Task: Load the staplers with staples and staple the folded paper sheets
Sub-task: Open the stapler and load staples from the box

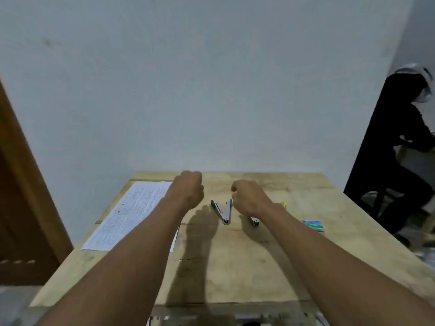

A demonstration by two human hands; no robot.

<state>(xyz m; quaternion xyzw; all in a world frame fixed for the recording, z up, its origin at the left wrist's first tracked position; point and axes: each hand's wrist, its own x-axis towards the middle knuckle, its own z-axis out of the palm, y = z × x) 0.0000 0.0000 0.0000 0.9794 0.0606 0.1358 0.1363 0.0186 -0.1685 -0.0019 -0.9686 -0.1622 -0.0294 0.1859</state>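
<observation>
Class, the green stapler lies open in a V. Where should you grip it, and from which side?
Probably pinch the green stapler by its left arm, across the narrow sides, coming from above-left. It lies flat on the table with the hinge nearest you, and the right hand crowds the other arm.

white printed paper sheet [131,212] left of centre, lines of text way too blurry to read, small green box [313,225] at right, print unreadable too
</observation>
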